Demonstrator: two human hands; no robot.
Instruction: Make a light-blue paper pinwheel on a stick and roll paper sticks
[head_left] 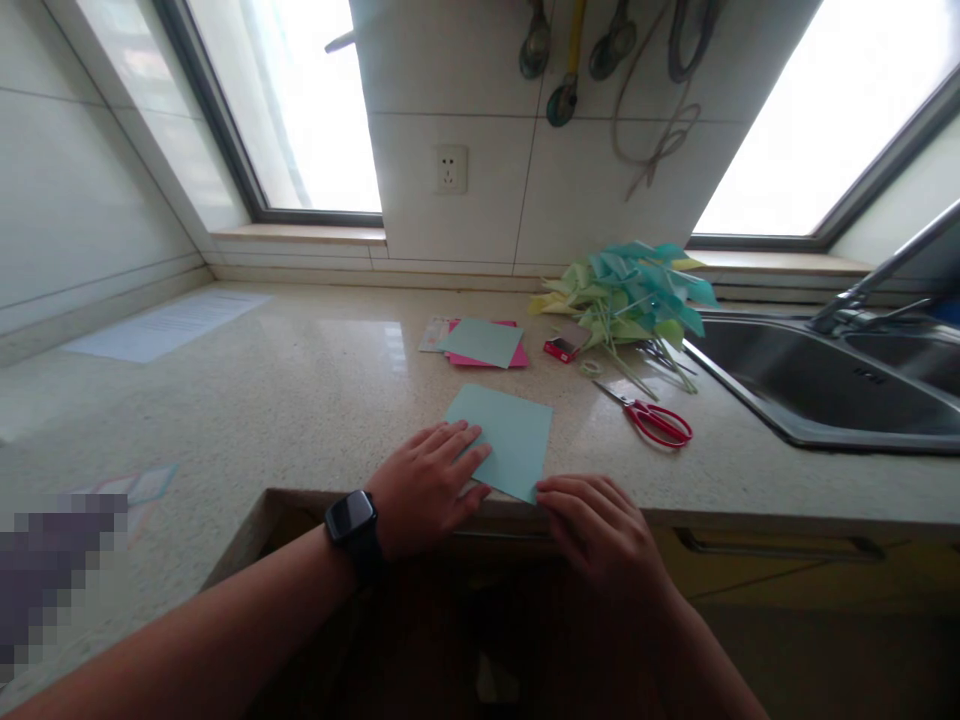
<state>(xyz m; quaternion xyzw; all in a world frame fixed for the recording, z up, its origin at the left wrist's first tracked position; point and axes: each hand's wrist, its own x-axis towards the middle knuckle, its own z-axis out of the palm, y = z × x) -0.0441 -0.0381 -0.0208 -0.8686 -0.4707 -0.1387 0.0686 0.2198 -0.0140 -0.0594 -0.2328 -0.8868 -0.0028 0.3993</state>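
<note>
A light blue-green square sheet of paper (517, 430) lies at the counter's front edge, turned a little askew. My left hand (431, 480), a dark watch on its wrist, rests flat on the sheet's left part with the fingers stretched out. At the sheet's near right corner, my right hand (596, 520) pinches the paper between thumb and fingertips. Behind the sheet sits a small stack with another blue-green paper (484, 342) on top of pink paper (517, 360). To the right lie red-handled scissors (652, 420), their blades pointing back and left.
Paper pinwheels (622, 290) in green, yellow and blue lie heaped by the wall. Near them are a small red box (564, 345) and a tape roll (590, 368). A steel sink (787, 435) with a faucet (847, 305) is at right; a printed sheet (165, 325) is far left.
</note>
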